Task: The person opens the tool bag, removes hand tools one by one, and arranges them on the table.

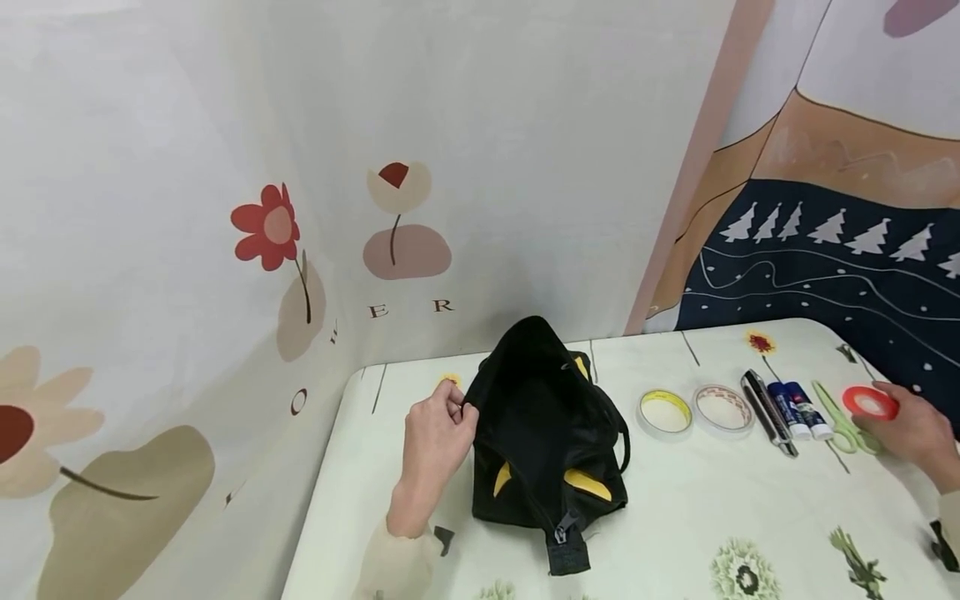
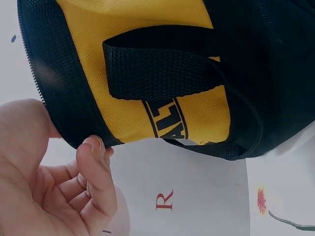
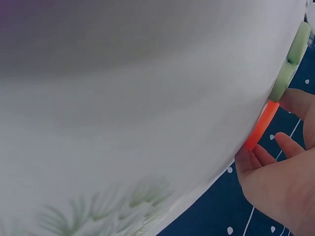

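A black zip bag (image 1: pixel 532 433) with yellow panels stands on the table with its mouth gaping upward. My left hand (image 1: pixel 441 429) pinches the left edge of its opening between thumb and fingers. In the left wrist view the zipper edge of the bag (image 2: pixel 147 73) runs into that grip, beside a black webbing handle (image 2: pixel 162 69). At the table's right side my right hand (image 1: pixel 917 427) has thumb and fingers about a roll of red tape (image 1: pixel 872 402). The right wrist view shows the red tape (image 3: pixel 263 125) edge-on between them. Green scissors (image 1: pixel 843 425) lie just left of that hand.
Left of the scissors lie two blue glue sticks (image 1: pixel 801 410), a black utility knife (image 1: pixel 768 412) and two rolls of clear tape (image 1: pixel 723 408), (image 1: pixel 665 414) in a row. A printed cloth wall (image 1: pixel 487 208) rises behind the flower-patterned table (image 1: pixel 675 525).
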